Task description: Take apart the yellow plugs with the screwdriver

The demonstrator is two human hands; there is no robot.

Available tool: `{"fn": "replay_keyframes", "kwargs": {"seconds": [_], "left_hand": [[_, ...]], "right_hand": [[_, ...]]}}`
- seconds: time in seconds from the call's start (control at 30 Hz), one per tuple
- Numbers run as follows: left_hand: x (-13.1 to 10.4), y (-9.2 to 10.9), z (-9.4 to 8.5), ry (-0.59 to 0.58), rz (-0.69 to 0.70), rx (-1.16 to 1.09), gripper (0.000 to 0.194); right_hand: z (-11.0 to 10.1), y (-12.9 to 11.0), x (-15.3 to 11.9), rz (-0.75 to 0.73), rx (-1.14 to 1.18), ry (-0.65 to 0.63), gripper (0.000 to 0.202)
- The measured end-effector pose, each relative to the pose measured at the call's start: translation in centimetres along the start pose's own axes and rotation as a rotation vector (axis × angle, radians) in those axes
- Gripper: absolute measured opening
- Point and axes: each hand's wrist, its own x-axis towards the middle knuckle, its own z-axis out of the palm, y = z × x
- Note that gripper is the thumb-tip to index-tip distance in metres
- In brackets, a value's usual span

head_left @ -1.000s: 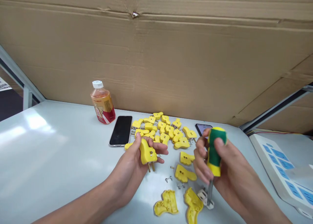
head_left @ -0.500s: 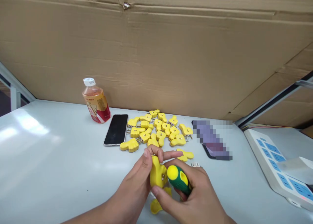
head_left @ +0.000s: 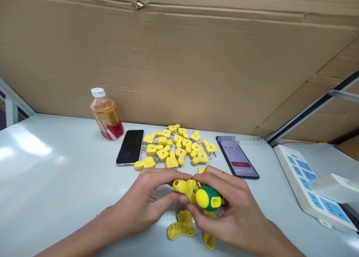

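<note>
Left hand [head_left: 146,204] has its grip clamped on a yellow plug [head_left: 186,186] just above the counter [head_left: 56,182], right hand [head_left: 224,212] wrapped tight around a green screwdriver [head_left: 209,198] pressed against it. Plug pile [head_left: 176,148], two phones and a bottle [head_left: 105,115] sit behind; open shells [head_left: 181,227] lie right underneath.

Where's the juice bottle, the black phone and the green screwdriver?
juice bottle [head_left: 106,117]: head view, on its label.
black phone [head_left: 130,146]: head view, middle of its dark screen.
green screwdriver [head_left: 209,198]: head view, on its handle.
</note>
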Motion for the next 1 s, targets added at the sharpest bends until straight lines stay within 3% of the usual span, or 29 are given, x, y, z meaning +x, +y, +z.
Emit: {"fn": "replay_keyframes", "kwargs": {"seconds": [0.27,0.47,0.63,0.73,0.83,0.93,1.0], "left_hand": [[0.0,-0.9,0.6,-0.031,-0.08,-0.203,0.019],[0.0,-1.1,0.9,0.032,-0.137,-0.2,0.014],[0.3,-1.2,0.8,0.155,-0.189,-0.335,0.021],[0.9,-0.7,0.2,0.3,-0.19,-0.376,0.022],[1.3,-0.1,-0.4,0.437,-0.196,-0.353,0.024],[1.4,0.0,-0.7,0.475,-0.222,-0.337,0.026],[1.4,-0.1,-0.7,0.475,-0.234,-0.347,0.026]], "right_hand": [[0.1,0.5,-0.5,-0.007,-0.028,-0.014,0.01],[-0.3,0.6,-0.5,-0.072,-0.105,0.08,0.025],[-1.2,0.8,0.3,0.05,-0.092,0.094,0.013],[-1.6,1.3,0.5,0.087,-0.142,0.002,0.002],[-1.7,1.8,0.5,0.095,-0.208,-0.175,0.005],[-1.4,2.1,0.2,0.117,-0.244,-0.315,0.006],[-1.1,2.3,0.0,0.127,-0.223,-0.342,0.007]]}}
